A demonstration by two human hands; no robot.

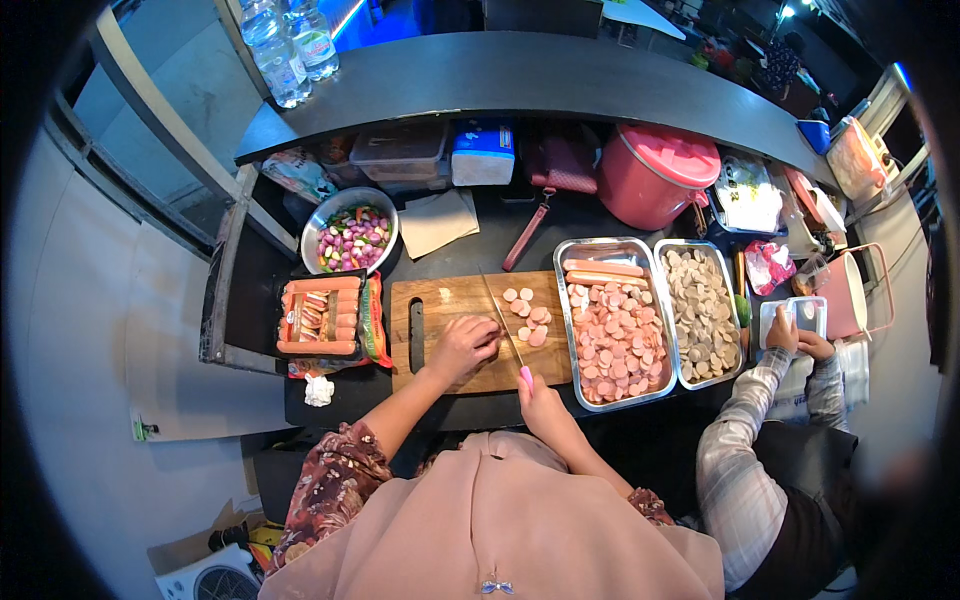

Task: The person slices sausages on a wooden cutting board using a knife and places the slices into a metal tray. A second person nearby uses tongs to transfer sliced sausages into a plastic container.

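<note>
My right hand (pixel 543 409) grips the pink handle of a kitchen knife (pixel 504 319), whose blade points away from me over a wooden cutting board (pixel 420 289). Close to the left side of the blade, my left hand (pixel 466 346) rests on the board with its fingers curled; the sausage piece under them is mostly hidden. Several round sausage slices (pixel 529 313) lie on the board right of the blade. Beside the board, a steel tray (pixel 561 300) holds a heap of pink sausage slices (pixel 616 341) and whole sausages (pixel 606 271) at its far end.
A second steel tray (pixel 736 319) contains greyish round slices. Left are packaged sausages (pixel 319 315) and a metal bowl (pixel 309 251) of shallots and chillies. A co-worker's hands (pixel 795 334) hold a plastic container (pixel 814 307) at right. A pink bucket (pixel 645 184) stands under the raised shelf (pixel 525 75).
</note>
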